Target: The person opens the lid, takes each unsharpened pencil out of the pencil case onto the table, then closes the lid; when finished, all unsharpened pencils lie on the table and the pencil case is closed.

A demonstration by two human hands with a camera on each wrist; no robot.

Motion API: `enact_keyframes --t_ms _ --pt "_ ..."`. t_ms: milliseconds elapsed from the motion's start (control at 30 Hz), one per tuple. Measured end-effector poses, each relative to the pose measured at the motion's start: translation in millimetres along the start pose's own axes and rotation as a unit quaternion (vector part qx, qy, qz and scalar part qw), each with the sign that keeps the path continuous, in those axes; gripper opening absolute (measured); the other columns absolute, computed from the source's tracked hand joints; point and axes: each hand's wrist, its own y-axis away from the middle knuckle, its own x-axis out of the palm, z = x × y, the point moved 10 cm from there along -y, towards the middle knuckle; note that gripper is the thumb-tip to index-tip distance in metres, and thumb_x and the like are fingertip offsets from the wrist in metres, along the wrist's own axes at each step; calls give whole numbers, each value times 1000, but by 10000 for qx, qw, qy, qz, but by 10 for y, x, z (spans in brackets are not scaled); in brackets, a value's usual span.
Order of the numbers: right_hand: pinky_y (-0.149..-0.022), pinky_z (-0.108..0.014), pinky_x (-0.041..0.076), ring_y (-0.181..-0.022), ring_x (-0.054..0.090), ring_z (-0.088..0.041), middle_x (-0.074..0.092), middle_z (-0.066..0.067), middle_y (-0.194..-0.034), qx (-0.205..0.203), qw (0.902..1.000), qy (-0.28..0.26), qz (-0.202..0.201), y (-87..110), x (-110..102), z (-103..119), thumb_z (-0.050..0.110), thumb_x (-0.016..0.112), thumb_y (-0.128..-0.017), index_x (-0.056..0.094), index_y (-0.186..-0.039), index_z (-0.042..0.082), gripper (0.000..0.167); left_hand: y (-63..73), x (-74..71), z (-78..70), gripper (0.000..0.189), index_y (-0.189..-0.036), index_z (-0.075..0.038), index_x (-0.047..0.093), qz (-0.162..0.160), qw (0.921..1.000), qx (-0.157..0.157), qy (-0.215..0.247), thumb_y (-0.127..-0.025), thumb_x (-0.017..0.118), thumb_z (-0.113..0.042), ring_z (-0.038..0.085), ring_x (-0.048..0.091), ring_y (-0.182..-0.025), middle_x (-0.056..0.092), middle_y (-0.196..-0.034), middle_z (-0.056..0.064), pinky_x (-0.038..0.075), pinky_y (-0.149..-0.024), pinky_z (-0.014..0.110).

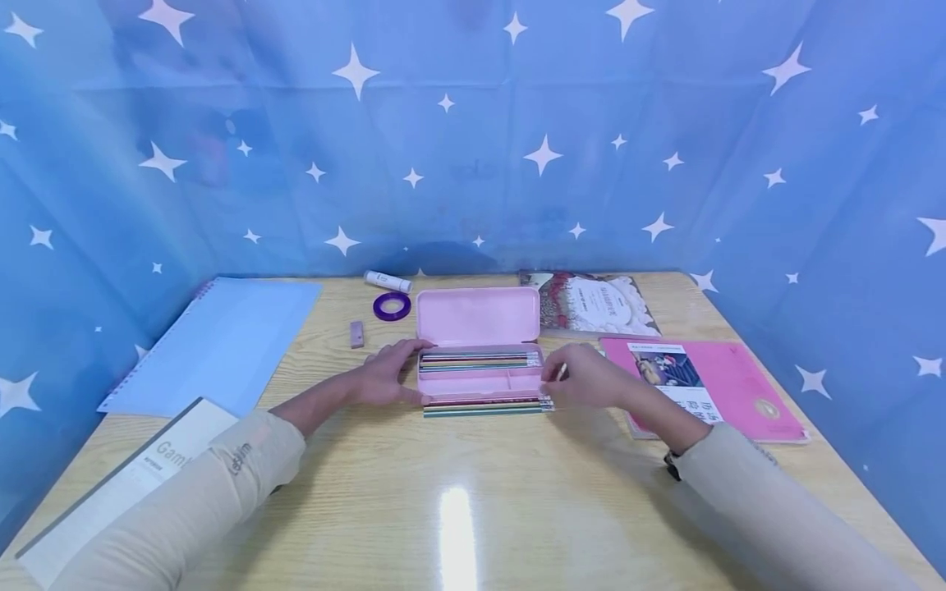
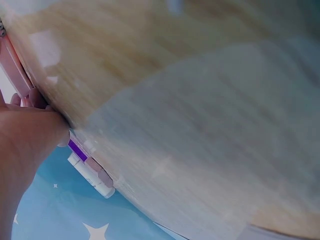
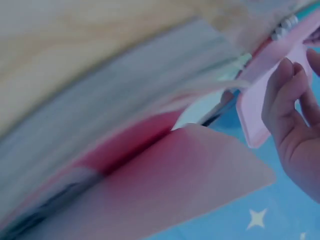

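Note:
A pink pencil case lies with its lid folded back in the middle of the table. Several pencils fill its far compartment; the near compartments show bare pink floor. Along its front side more pencils lie in a row on the table. My left hand grips the case's left end, thumb at the near corner and fingers towards the hinge. At the right end, my right hand holds the case's edge with bent fingers. In the right wrist view the fingers curve beside the pink case wall.
An eraser, a purple tape roll and a white glue stick lie left of the case. A blue notebook and a white notebook are at left. A patterned book and pink folder are at right.

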Motion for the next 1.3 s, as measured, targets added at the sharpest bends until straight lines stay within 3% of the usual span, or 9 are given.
enact_keyframes --t_ms 133,233,367,533,700,1067,1300 --pt "-69 -28 53 -80 63 -17 68 -3 -88 -284 9994 -38 -171 -157 -46 63 5 73 -87 73 -92 2 6 10 3 -5 93 -153 -18 29 12 10000 -18 36 -80 79 -48 35 28 -140 34 -155 10 15 -114 59" --pt "-63 -28 49 -69 56 -15 69 -7 -92 -310 9993 -14 -190 -258 -38 57 1 70 -87 73 -96 0 9 12 24 -4 93 -153 -17 30 20 10000 0 34 -80 79 -47 35 28 -140 34 -155 10 15 -115 59" --pt "-63 -30 46 -67 53 -16 71 -10 -97 -75 10000 -17 -33 -379 -4 -22 1 66 -89 72 -102 -3 14 19 39 15 92 -153 -18 30 -10 10000 16 91 -80 79 -46 34 29 -140 34 -155 10 18 -114 58" --pt "-74 -33 50 -83 58 -18 70 -9 -98 218 9996 -27 178 -479 8 -135 4 68 -90 71 -106 -5 18 12 22 30 94 -154 -19 28 23 10000 -37 -10 -80 78 -48 35 25 -143 32 -157 9 14 -116 58" --pt "-74 -33 49 -83 57 -18 69 -6 -96 391 9985 -154 352 -502 30 -188 5 68 -92 71 -105 -3 16 11 -2 44 94 -153 -19 29 -32 10000 -42 -19 -79 79 -49 35 28 -141 34 -155 9 14 -115 60" --pt "-67 -30 46 -71 52 -15 67 -6 -88 208 9979 -241 559 -487 61 -183 3 64 -94 71 -101 -2 11 23 3 26 94 -153 -17 29 -16 10000 7 10 -80 79 -47 36 26 -142 32 -157 11 15 -115 60" --pt "-62 -30 47 -66 53 -13 69 -9 -83 -28 9996 -216 160 -423 -106 -144 2 63 -93 71 -98 -5 12 23 -5 -18 94 -154 -16 29 19 10000 58 59 -81 78 -47 37 27 -141 32 -156 11 16 -114 60"
